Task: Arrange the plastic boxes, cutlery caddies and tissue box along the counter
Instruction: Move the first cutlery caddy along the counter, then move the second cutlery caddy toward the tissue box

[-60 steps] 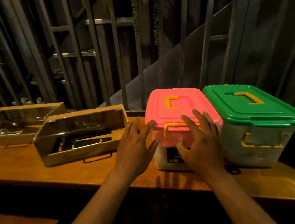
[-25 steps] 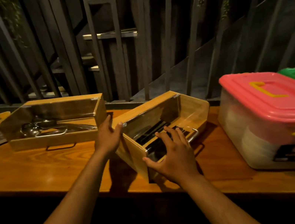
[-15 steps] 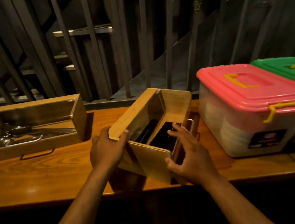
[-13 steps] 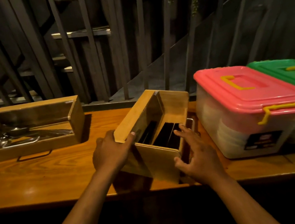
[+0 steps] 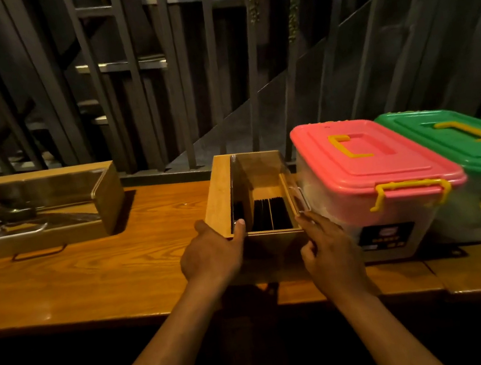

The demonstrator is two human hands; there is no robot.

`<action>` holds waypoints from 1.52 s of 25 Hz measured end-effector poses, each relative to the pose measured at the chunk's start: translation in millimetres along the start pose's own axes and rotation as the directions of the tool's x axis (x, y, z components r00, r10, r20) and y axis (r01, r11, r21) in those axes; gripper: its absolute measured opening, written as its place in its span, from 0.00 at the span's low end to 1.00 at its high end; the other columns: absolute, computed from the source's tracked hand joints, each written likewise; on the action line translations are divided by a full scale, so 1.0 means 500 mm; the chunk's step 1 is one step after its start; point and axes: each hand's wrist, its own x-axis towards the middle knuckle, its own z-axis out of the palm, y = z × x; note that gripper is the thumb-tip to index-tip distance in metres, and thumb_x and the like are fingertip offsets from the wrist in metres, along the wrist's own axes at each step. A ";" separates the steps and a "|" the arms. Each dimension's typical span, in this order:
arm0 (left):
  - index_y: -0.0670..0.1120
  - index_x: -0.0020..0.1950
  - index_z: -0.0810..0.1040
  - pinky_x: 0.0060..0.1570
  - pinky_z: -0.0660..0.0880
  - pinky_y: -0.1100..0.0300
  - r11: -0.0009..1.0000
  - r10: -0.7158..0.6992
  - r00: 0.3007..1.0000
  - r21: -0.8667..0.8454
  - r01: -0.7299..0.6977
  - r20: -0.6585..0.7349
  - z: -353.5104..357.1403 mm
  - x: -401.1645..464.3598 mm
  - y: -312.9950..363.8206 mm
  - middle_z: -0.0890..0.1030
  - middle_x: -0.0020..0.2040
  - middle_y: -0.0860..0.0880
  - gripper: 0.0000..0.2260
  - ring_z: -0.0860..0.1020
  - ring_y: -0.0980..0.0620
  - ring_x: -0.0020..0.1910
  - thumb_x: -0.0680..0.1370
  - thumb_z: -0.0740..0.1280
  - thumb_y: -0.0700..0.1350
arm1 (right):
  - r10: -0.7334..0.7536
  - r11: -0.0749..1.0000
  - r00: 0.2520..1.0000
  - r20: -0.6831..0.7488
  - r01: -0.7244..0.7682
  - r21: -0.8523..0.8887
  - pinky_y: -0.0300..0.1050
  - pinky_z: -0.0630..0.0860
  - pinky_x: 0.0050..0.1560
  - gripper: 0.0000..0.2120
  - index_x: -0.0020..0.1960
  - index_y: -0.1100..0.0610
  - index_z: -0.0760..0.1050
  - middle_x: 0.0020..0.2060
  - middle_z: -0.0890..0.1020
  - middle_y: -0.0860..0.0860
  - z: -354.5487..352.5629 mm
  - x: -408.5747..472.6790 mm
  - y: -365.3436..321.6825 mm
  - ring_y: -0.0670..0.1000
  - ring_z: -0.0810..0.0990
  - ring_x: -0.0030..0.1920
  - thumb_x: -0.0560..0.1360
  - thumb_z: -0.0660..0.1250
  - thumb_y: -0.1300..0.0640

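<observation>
Cutlery caddy (image 5: pixel 258 208) between both hands, left fingers (image 5: pixel 239 226) gripping near corner, right fingers (image 5: pixel 311 224) spread alongside.

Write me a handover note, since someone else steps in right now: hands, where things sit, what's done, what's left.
Left hand: grips the near left corner of the chopstick caddy, thumb over its rim.
Right hand: fingers open against that caddy's right side.
Chopstick caddy stands end-on to the counter edge, close beside the pink-lidded box; the green-lidded box touches that one. Spoon caddy sits apart, far left.
Done: boxes paired.
Left: settle this caddy, line up the spoon caddy. Tissue box not in view.
</observation>
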 end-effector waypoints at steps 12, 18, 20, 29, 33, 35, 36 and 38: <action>0.56 0.69 0.71 0.46 0.77 0.53 0.948 0.315 0.949 -0.033 -0.316 -0.032 -0.105 -0.016 -0.152 0.81 0.60 0.50 0.21 0.80 0.48 0.53 0.78 0.63 0.59 | -0.121 0.993 0.992 0.033 0.122 -0.006 0.59 0.55 0.73 0.27 0.71 0.45 0.67 0.73 0.67 0.50 0.013 -0.037 -0.144 0.54 0.60 0.75 0.73 0.65 0.54; 0.56 0.72 0.68 0.52 0.75 0.53 0.932 0.352 0.906 -0.005 -0.363 -0.236 -0.251 0.047 -0.367 0.74 0.69 0.50 0.22 0.73 0.49 0.66 0.78 0.64 0.56 | -0.238 0.959 0.971 0.024 0.231 0.164 0.60 0.57 0.73 0.26 0.71 0.46 0.67 0.72 0.69 0.49 0.110 -0.012 -0.402 0.53 0.62 0.74 0.73 0.65 0.52; 0.56 0.72 0.66 0.52 0.74 0.56 0.922 0.381 0.895 0.018 -0.388 -0.232 -0.293 0.083 -0.462 0.71 0.71 0.50 0.23 0.69 0.50 0.68 0.78 0.65 0.55 | -0.189 0.958 0.982 0.016 0.181 0.224 0.58 0.58 0.72 0.26 0.70 0.45 0.68 0.72 0.69 0.50 0.164 -0.010 -0.509 0.54 0.62 0.73 0.73 0.66 0.52; 0.57 0.76 0.60 0.67 0.67 0.51 0.965 0.254 0.960 0.096 -0.243 -0.120 -0.396 0.237 -0.757 0.63 0.76 0.49 0.26 0.59 0.47 0.76 0.79 0.62 0.57 | -0.182 0.932 0.980 0.083 0.145 0.332 0.58 0.67 0.68 0.26 0.69 0.43 0.69 0.71 0.70 0.48 0.366 -0.011 -0.824 0.54 0.64 0.71 0.73 0.67 0.53; 0.57 0.76 0.60 0.65 0.69 0.52 0.971 0.238 0.958 0.069 -0.230 -0.161 -0.409 0.318 -0.790 0.66 0.75 0.49 0.26 0.60 0.48 0.75 0.78 0.63 0.56 | -0.212 0.927 0.972 0.097 0.169 0.335 0.58 0.66 0.69 0.24 0.68 0.44 0.70 0.70 0.70 0.48 0.418 0.035 -0.872 0.53 0.64 0.72 0.73 0.67 0.53; 0.58 0.75 0.59 0.65 0.69 0.51 0.973 0.231 0.962 0.056 -0.225 -0.142 -0.404 0.341 -0.798 0.66 0.75 0.48 0.26 0.60 0.48 0.75 0.79 0.63 0.56 | -0.225 0.925 0.969 0.099 0.181 0.333 0.57 0.66 0.68 0.24 0.68 0.43 0.70 0.70 0.71 0.48 0.434 0.056 -0.879 0.53 0.64 0.72 0.73 0.68 0.53; 0.58 0.75 0.59 0.66 0.70 0.50 0.973 0.227 0.966 0.060 -0.221 -0.123 -0.403 0.352 -0.798 0.65 0.75 0.49 0.26 0.60 0.48 0.75 0.79 0.62 0.56 | -0.211 0.927 0.972 0.101 0.166 0.338 0.56 0.66 0.67 0.24 0.68 0.43 0.70 0.70 0.71 0.48 0.440 0.069 -0.882 0.53 0.64 0.72 0.73 0.68 0.53; 0.58 0.76 0.59 0.67 0.69 0.48 0.976 0.216 0.970 0.060 -0.210 -0.109 -0.410 0.382 -0.796 0.64 0.76 0.48 0.26 0.59 0.48 0.75 0.79 0.62 0.57 | -0.191 0.924 0.976 0.100 0.144 0.353 0.55 0.67 0.66 0.24 0.67 0.43 0.71 0.69 0.71 0.49 0.450 0.093 -0.890 0.53 0.64 0.72 0.73 0.68 0.54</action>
